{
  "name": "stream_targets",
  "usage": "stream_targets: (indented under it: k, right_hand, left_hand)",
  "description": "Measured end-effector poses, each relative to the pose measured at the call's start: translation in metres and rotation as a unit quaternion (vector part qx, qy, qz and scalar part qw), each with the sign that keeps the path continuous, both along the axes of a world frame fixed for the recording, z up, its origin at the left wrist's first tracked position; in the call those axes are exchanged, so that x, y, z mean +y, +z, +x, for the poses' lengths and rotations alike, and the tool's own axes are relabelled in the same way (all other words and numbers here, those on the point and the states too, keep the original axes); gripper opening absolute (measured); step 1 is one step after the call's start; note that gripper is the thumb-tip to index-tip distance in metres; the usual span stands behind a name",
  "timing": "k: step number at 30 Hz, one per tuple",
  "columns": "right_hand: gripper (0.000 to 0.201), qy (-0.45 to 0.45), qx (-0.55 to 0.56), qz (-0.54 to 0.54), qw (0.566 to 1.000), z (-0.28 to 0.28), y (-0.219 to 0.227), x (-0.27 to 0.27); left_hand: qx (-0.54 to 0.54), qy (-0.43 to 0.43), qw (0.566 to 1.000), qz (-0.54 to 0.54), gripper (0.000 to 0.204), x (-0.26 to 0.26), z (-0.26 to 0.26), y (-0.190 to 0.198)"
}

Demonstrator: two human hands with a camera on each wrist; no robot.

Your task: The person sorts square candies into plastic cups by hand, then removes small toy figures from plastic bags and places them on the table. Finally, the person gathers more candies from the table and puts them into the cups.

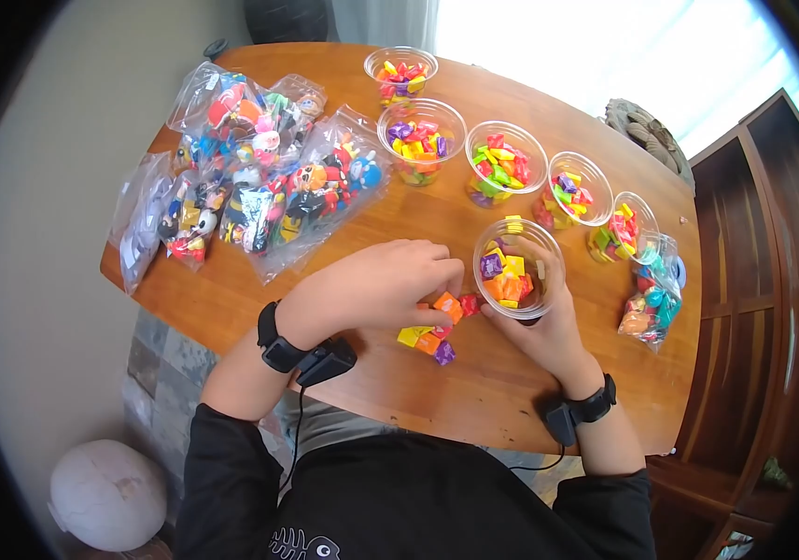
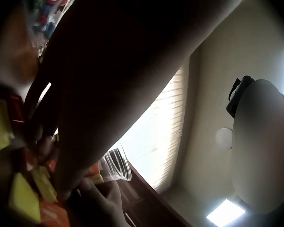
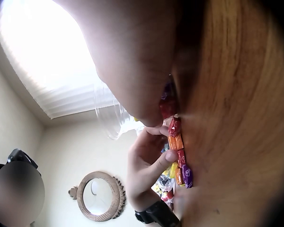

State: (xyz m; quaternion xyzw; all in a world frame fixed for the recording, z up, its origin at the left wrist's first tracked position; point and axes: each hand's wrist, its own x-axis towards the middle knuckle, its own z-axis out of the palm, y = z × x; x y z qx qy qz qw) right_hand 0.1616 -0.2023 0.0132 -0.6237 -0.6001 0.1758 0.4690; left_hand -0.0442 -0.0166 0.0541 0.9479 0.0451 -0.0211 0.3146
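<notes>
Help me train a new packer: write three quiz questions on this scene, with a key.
1. Multiple choice: what does the right hand hold?
A) a toy bag
B) a cup
C) nothing

2. True or false: the left hand touches the small bag at the table's right edge.

3. Count: in the head view, how many cups hold candies?

Key:
1. B.
2. False; it touches loose candies.
3. Six, including the one in hand.
</notes>
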Motion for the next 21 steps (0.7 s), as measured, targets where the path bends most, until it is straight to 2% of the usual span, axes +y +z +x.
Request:
stream_targets:
  k: [2,4,7,8,10,11,12,14,18,20,21]
  right_hand:
    - [0.082,-0.004,0.024,-0.006,1.0,0.0,-0.001,0.0]
    - [0.085,0.003,-0.037,0.011,0.999,0.001,0.001,0.001]
    - [0.083,0.0,-0.056,0.01,0.998,0.002,0.003,0.0]
    - [0.083,0.0,-0.056,0.01,0.998,0.001,0.003,0.0]
    - [0.082,-0.005,-0.045,0.01,0.999,0.0,0.003,0.0]
    - [0.082,-0.005,-0.045,0.01,0.999,0.0,0.003,0.0]
    - [0.082,-0.003,-0.045,0.008,0.999,0.0,0.003,0.0]
    - [0.082,0.0,-0.047,0.007,0.999,-0.001,0.004,0.001]
    - [0.082,0.003,-0.018,0.008,1.0,-0.002,0.003,0.0]
    - [0.082,0.004,-0.008,-0.001,1.0,0.0,0.0,0.0]
    - [0.083,0.004,0.009,-0.008,1.0,0.0,-0.002,0.0]
  left_hand:
    - [-0.013,0.002,1.0,-0.01,0.029,0.003,0.0,-0.003]
    - [-0.026,0.003,0.999,-0.02,0.026,0.009,0.0,-0.003]
    - [-0.131,0.068,0.989,-0.02,0.016,0.016,0.0,0.008]
    - [-0.131,0.067,0.989,-0.02,0.016,0.015,0.0,0.013]
    - [-0.297,0.159,0.942,-0.02,0.023,0.008,0.003,0.022]
    - [-0.345,0.167,0.923,-0.039,0.032,0.005,0.005,0.02]
    - [-0.345,0.167,0.923,-0.04,0.032,0.001,0.008,0.017]
    - [-0.395,0.064,0.916,0.033,0.033,-0.004,0.015,0.009]
    - [-0.408,0.078,0.908,0.055,0.026,-0.009,0.016,0.016]
    - [-0.242,0.127,0.961,-0.035,0.016,-0.004,0.005,0.022]
    - [-0.242,0.126,0.961,-0.035,0.016,-0.002,0.001,0.02]
